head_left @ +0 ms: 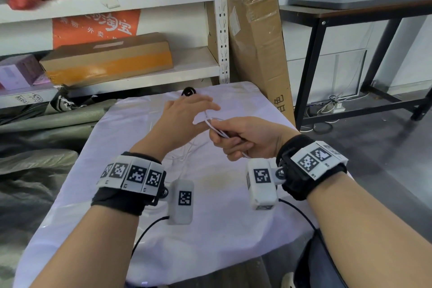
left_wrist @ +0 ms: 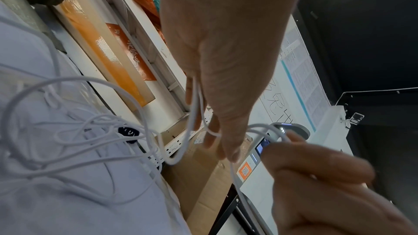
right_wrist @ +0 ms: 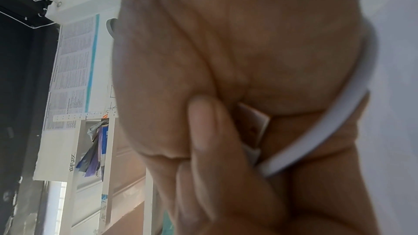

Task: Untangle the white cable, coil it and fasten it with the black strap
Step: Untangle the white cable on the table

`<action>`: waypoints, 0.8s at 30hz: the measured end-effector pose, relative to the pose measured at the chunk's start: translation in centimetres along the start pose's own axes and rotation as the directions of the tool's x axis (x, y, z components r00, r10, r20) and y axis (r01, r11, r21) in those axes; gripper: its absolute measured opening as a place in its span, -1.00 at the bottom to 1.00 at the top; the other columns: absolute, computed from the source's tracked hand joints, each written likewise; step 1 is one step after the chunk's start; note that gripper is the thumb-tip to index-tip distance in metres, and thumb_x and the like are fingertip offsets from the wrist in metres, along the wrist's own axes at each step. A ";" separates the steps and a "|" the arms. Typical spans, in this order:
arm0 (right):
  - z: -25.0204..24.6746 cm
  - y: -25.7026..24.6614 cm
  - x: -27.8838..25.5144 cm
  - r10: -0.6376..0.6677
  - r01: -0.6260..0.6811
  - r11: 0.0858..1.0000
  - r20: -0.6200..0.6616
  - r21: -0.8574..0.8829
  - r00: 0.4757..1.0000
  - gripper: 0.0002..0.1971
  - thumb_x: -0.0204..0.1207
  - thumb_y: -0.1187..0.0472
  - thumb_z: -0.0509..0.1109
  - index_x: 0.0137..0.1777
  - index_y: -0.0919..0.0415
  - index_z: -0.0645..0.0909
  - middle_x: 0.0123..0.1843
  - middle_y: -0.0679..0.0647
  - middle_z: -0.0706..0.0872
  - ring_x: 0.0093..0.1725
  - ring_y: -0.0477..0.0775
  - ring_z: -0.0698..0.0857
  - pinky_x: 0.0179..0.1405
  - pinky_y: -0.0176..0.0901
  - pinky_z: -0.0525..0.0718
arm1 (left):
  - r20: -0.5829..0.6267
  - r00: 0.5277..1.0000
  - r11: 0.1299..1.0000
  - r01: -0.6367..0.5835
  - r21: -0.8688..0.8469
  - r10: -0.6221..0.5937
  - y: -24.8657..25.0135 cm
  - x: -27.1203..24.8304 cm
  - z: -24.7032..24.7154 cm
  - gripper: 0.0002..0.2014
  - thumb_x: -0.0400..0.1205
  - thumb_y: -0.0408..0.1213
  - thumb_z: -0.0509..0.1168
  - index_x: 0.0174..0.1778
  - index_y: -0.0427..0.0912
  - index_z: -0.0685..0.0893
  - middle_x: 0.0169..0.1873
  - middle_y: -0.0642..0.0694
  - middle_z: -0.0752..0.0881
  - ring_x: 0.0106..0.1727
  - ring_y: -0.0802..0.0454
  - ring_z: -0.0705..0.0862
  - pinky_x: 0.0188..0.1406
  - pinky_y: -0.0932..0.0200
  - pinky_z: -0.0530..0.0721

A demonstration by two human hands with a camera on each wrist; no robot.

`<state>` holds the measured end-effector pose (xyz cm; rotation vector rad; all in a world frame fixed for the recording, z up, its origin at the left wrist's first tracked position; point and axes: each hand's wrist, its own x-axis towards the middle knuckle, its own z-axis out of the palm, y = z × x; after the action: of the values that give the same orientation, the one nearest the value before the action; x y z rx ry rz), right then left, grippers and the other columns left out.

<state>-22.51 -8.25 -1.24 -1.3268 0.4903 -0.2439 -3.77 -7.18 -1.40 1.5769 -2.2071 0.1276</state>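
The white cable (left_wrist: 79, 140) lies in a loose tangle on the white cloth (head_left: 210, 217) covering the table. From there strands rise to my left hand (head_left: 198, 110), whose fingers are straight and spread. The cable (left_wrist: 195, 103) runs between those fingers, and one turn crosses a finger (left_wrist: 213, 138). My right hand (head_left: 224, 140), just right of the left, grips a few strands of cable (head_left: 217, 130) in curled fingers. In the right wrist view the cable (right_wrist: 328, 131) curves past the closed palm. The black strap (head_left: 189, 91) lies coiled at the table's far edge, beyond my left hand.
A white shelf (head_left: 223, 30) with cardboard boxes (head_left: 107, 58) stands behind the table. A tall cardboard box (head_left: 257, 42) leans at the back right. A dark-framed table (head_left: 350, 14) stands to the right. Grey-green rolls (head_left: 46, 119) lie to the left.
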 end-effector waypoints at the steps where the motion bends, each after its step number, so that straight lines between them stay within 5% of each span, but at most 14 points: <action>1: 0.0 0.0 0.0 0.001 -0.001 1.000 -0.001 -0.003 1.000 -0.58 0.74 0.01 0.01 -0.26 0.18 0.50 -0.57 -0.09 0.24 -0.68 -0.18 0.15 -0.55 -0.37 0.37 | 0.015 1.000 1.000 -0.006 -0.025 0.006 -0.2 -0.1 -0.1 -0.75 0.62 -0.06 0.27 0.19 0.14 0.70 0.23 0.11 0.69 0.28 0.00 0.57 0.31 -0.10 0.42; 4: -0.1 0.0 0.0 -0.008 0.009 1.000 -0.009 0.017 1.000 -0.59 0.74 0.04 0.00 -0.25 0.18 0.50 -0.57 -0.09 0.25 -0.67 -0.18 0.17 -0.50 -0.35 0.39 | -0.044 0.999 0.999 0.023 -0.024 -0.024 -0.4 -0.2 0.1 -0.83 0.64 -0.13 0.28 0.03 0.02 0.77 -0.07 0.02 0.75 0.02 -0.06 0.60 0.11 -0.04 0.50; 8: -0.2 0.0 -0.1 -0.042 0.043 0.999 -0.049 0.030 0.998 -0.63 0.75 0.09 -0.01 -0.19 0.19 0.51 -0.54 -0.08 0.26 -0.63 -0.15 0.21 -0.38 -0.33 0.53 | -0.223 0.968 0.986 0.141 0.086 -0.119 -0.2 -0.1 0.1 -0.82 0.64 -0.19 0.23 0.02 -0.05 0.75 -0.09 0.02 0.73 0.03 -0.08 0.54 0.08 0.01 0.42; 10: -0.1 -0.1 0.0 -0.072 0.072 0.997 -0.072 0.005 0.995 -0.64 0.76 0.12 -0.03 -0.10 0.22 0.54 -0.54 -0.07 0.28 -0.61 -0.13 0.25 -0.30 -0.31 0.58 | -0.212 0.960 0.980 0.195 0.047 -0.181 -0.3 -0.2 -0.1 -0.81 0.64 -0.23 0.22 0.06 -0.02 0.73 -0.10 0.02 0.74 0.07 -0.07 0.57 0.14 -0.01 0.45; 14: -0.3 -0.3 0.0 -0.111 0.115 0.993 -0.133 0.020 0.985 -0.65 0.76 0.16 -0.02 0.22 0.31 0.55 -0.53 -0.04 0.32 -0.58 -0.09 0.35 -0.26 -0.28 0.64 | -0.094 0.946 0.933 0.284 -0.219 -0.310 -0.4 -0.1 -0.5 -0.77 0.63 -0.36 0.19 0.06 -0.10 0.73 -0.16 -0.05 0.77 -0.16 -0.03 0.69 -0.12 0.06 0.67; 16: -0.7 -0.1 -0.1 -0.102 0.112 0.992 -0.151 0.057 0.983 -0.66 0.76 0.19 0.01 0.30 0.35 0.52 -0.50 0.00 0.38 -0.53 -0.06 0.44 -0.28 -0.23 0.66 | -0.050 0.919 0.835 0.330 -0.440 -0.390 -0.6 -0.2 -1.0 -0.74 0.64 -0.45 0.16 0.01 -0.12 0.73 -0.18 -0.05 0.79 -0.23 0.05 0.72 -0.18 0.21 0.72; 19: -1.1 0.2 -0.2 -0.055 0.065 0.996 -0.159 0.063 0.986 -0.72 0.75 0.21 0.04 0.16 0.32 0.55 -0.42 0.01 0.45 -0.40 -0.06 0.53 -0.40 -0.29 0.61 | 0.019 0.898 0.605 0.312 -0.732 -0.440 -0.9 -0.5 -1.8 -0.70 0.63 -0.54 0.18 -0.10 -0.12 0.76 -0.21 -0.14 0.80 -0.28 0.06 0.74 -0.16 0.31 0.74; 24: -1.5 0.5 -0.1 0.018 -0.015 0.999 -0.094 0.035 0.995 -0.72 0.75 0.22 0.02 0.16 0.30 0.54 -0.43 -0.05 0.34 -0.55 -0.18 0.30 -0.59 -0.39 0.14 | 0.176 0.892 0.400 0.353 -0.846 -0.416 -1.0 -0.7 -2.0 -0.81 0.67 -0.50 0.22 -0.03 -0.24 0.75 -0.29 -0.10 0.81 -0.33 0.18 0.74 -0.25 0.45 0.69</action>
<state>-23.37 -9.44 -1.92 -1.2814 0.5742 -0.3014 -2.04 -6.25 -0.02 1.3347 -1.3325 -0.9389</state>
